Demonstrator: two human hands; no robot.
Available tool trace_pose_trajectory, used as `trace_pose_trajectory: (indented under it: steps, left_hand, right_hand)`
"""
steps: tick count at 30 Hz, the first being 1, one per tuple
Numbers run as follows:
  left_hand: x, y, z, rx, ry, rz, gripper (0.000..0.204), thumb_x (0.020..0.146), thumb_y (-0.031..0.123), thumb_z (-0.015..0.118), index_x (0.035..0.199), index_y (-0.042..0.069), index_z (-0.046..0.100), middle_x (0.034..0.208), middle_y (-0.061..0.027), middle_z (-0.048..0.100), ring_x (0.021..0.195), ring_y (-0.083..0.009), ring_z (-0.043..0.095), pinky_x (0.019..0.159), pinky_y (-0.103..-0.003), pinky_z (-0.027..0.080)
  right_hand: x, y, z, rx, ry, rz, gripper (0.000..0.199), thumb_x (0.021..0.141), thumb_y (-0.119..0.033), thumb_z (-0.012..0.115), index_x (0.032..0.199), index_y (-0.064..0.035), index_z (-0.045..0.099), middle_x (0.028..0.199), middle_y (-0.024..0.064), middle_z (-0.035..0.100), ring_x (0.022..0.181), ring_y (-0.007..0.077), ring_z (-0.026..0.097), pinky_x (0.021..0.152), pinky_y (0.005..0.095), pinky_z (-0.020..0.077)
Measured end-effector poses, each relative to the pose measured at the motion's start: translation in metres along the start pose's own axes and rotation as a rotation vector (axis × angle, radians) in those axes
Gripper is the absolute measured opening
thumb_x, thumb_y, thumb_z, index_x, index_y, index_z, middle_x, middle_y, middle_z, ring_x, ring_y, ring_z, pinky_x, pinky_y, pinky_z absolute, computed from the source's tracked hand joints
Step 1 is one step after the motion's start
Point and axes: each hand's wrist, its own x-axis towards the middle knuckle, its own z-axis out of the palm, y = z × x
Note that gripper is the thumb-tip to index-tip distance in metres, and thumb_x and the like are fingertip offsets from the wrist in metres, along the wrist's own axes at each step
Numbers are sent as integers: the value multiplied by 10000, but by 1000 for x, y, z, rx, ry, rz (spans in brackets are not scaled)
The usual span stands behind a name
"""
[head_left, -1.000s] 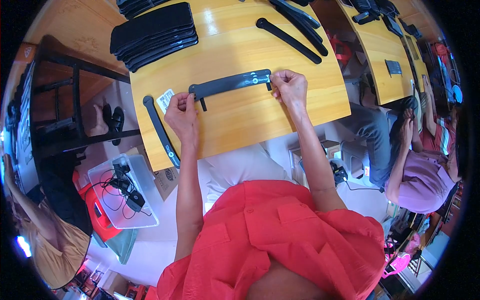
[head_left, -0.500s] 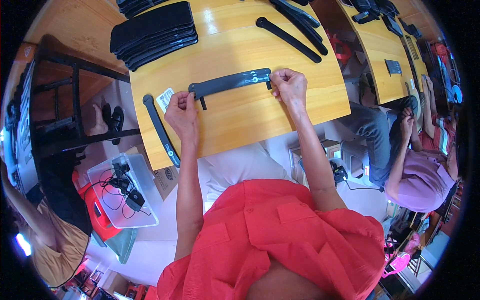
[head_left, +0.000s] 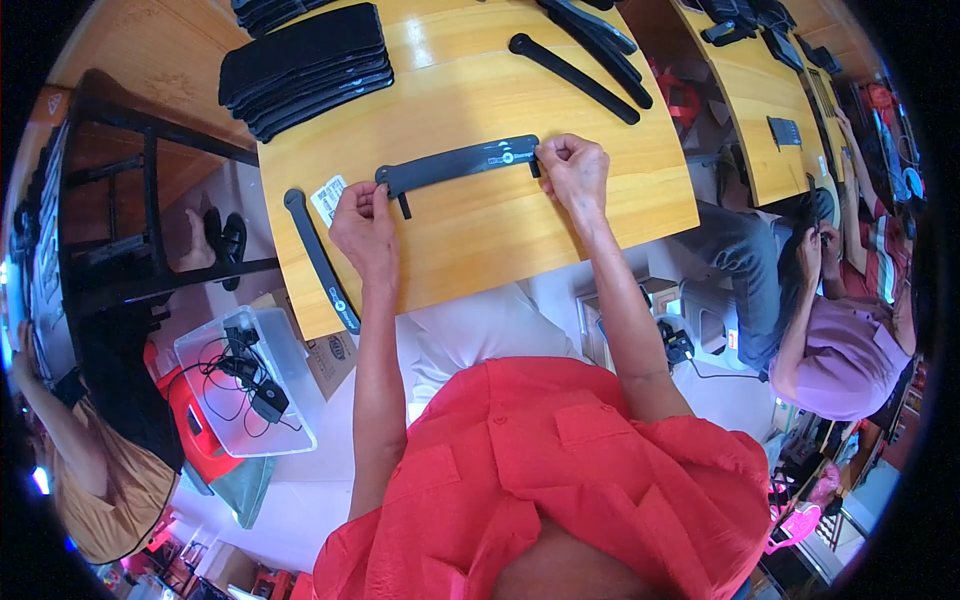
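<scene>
I saw the long black strap piece point(head_left: 458, 164) lying flat on the wooden table point(head_left: 500, 240), just in front of me and well short of the table's far edge. My left hand point(head_left: 366, 226) sat at the strap piece's left end, fingers curled in and pinching that end against the tabletop. My right hand point(head_left: 574, 172) was closed in a loose fist at the strap piece's right end, thumb and fingers gripping it there. Just left of the strap piece's left end lay a small white label point(head_left: 328, 198), and left of that a second narrow black strip point(head_left: 320, 262) ran along the table's edge. Beyond the strap piece, toward the far left, stood a stack of flat black pads point(head_left: 305, 65). Beyond it to the right lay a long black bar point(head_left: 572, 77) with a round end, set at a slant, well apart from the strap piece.
</scene>
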Motion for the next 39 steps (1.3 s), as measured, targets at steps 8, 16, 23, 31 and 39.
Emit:
trace_pose_trajectory:
  steps: [8, 16, 23, 31, 39]
  left_hand:
    - [0, 8, 0, 112, -6, 108, 62, 790, 30, 629, 813, -23, 608, 675, -83, 606, 574, -130, 558, 554, -256, 462]
    - [3, 12, -1, 135, -33, 83, 71, 788, 33, 631, 805, -31, 606, 669, -99, 608, 575, -150, 568, 559, -270, 464]
    - [6, 10, -2, 180, -43, 45, 84, 775, 34, 644, 770, -31, 590, 654, -108, 602, 581, -165, 576, 555, -286, 458]
    - [11, 17, -5, 123, -91, 26, 95, 770, 23, 655, 750, -29, 577, 645, -87, 588, 510, -137, 550, 468, -269, 446]
    - [7, 14, -20, -170, -77, -111, 136, 828, 83, 607, 913, -24, 615, 732, -88, 621, 595, -123, 591, 497, -234, 485]
  right_hand:
    - [2, 0, -2, -55, -1, -45, 181, 776, -101, 604, 637, 12, 623, 485, 81, 580, 399, 132, 565, 422, 262, 443]
    - [1, 0, -2, -32, -2, -31, 164, 772, -84, 608, 642, 14, 622, 487, 79, 580, 398, 128, 560, 412, 263, 436]
    - [1, -1, -1, -6, -9, -24, 139, 763, -63, 626, 659, 28, 616, 503, 84, 584, 387, 129, 552, 380, 263, 427]
    - [8, -6, -10, 108, -108, 88, 118, 764, -12, 637, 669, 4, 569, 520, 64, 565, 384, 129, 552, 318, 246, 417]
    - [11, 6, -32, 468, -282, 189, 68, 843, -75, 576, 801, -24, 592, 641, 40, 589, 479, 94, 572, 405, 207, 451]
